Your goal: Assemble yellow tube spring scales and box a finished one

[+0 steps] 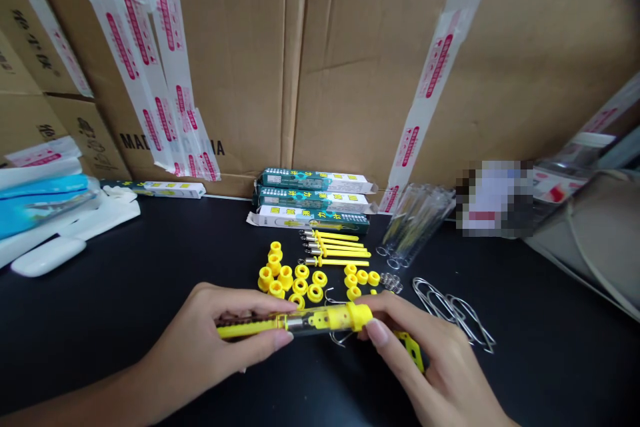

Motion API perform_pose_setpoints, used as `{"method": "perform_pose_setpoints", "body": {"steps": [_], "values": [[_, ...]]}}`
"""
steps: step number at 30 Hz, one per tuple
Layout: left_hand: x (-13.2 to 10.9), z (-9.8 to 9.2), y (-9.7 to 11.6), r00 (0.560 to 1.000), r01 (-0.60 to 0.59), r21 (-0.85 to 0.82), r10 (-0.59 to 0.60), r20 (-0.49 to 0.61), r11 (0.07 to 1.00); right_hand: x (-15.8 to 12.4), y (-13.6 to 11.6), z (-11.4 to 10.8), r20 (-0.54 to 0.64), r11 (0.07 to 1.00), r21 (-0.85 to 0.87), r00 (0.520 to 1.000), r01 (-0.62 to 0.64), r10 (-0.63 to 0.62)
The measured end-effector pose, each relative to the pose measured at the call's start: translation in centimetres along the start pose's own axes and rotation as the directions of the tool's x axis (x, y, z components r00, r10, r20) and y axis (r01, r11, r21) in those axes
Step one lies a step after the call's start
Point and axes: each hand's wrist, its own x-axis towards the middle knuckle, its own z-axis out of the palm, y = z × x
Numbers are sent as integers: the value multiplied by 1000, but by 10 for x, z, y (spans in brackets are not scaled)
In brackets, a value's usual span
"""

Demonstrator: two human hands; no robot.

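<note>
Both hands hold a clear-tubed spring scale [310, 321] level above the black table. My left hand [220, 327] is closed around the tube's left part, where a yellow rod and dark spring show inside. My right hand [415, 347] pinches the yellow end cap [359, 317] at the right end, thumb in front. A yellow flat piece with holes [413, 350] shows partly behind my right fingers. Just beyond the tube lie metal hooks [336, 297] and several yellow collars [301, 271]. Several yellow rods with metal tips [340, 245] lie in a row farther back.
Small yellow caps [362, 277], metal rings [391, 282] and large wire hooks [453, 310] lie to the right. Clear tubes [417, 223] are piled behind them. Printed boxes [313, 200] are stacked against the cardboard wall [240, 67]. A white case [49, 257] sits at left.
</note>
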Motion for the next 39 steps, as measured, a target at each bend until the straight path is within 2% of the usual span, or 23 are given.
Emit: {"method": "perform_pose_setpoints", "body": {"steps": [5, 8, 13, 17, 21, 24, 28, 35, 39], "values": [[1, 1, -3, 999, 44, -46, -43, 15, 998, -4, 2, 3, -61, 999, 36, 998, 9, -7], [1, 1, -3, 998, 56, -49, -54, 28, 997, -4, 4, 5, -52, 996, 89, 999, -1, 5], [1, 1, -2, 999, 34, -19, -33, 27, 999, -1, 7, 3, -20, 999, 42, 1000, -19, 20], [-1, 1, -3, 999, -34, 43, 34, -7, 998, 2, 7, 0, -26, 999, -9, 999, 35, -35], [-2, 0, -7, 998, -65, 75, 65, 6, 995, 6, 4, 0, -46, 995, -34, 994, 97, -98], [-4, -1, -9, 998, -68, 141, 70, -5, 988, 9, 2, 0, -18, 989, -41, 989, 143, -144], [-5, -1, -11, 999, -27, 171, 30, -16, 985, 8, 5, -1, 12, 988, -30, 989, 149, -149], [0, -1, -4, 994, 105, -22, -104, 21, 994, 2, 12, -4, -43, 990, -88, 993, 105, -110], [2, -1, -3, 986, 165, -61, -162, 49, 984, 2, 15, 0, -34, 991, -30, 990, 134, -135]]}}
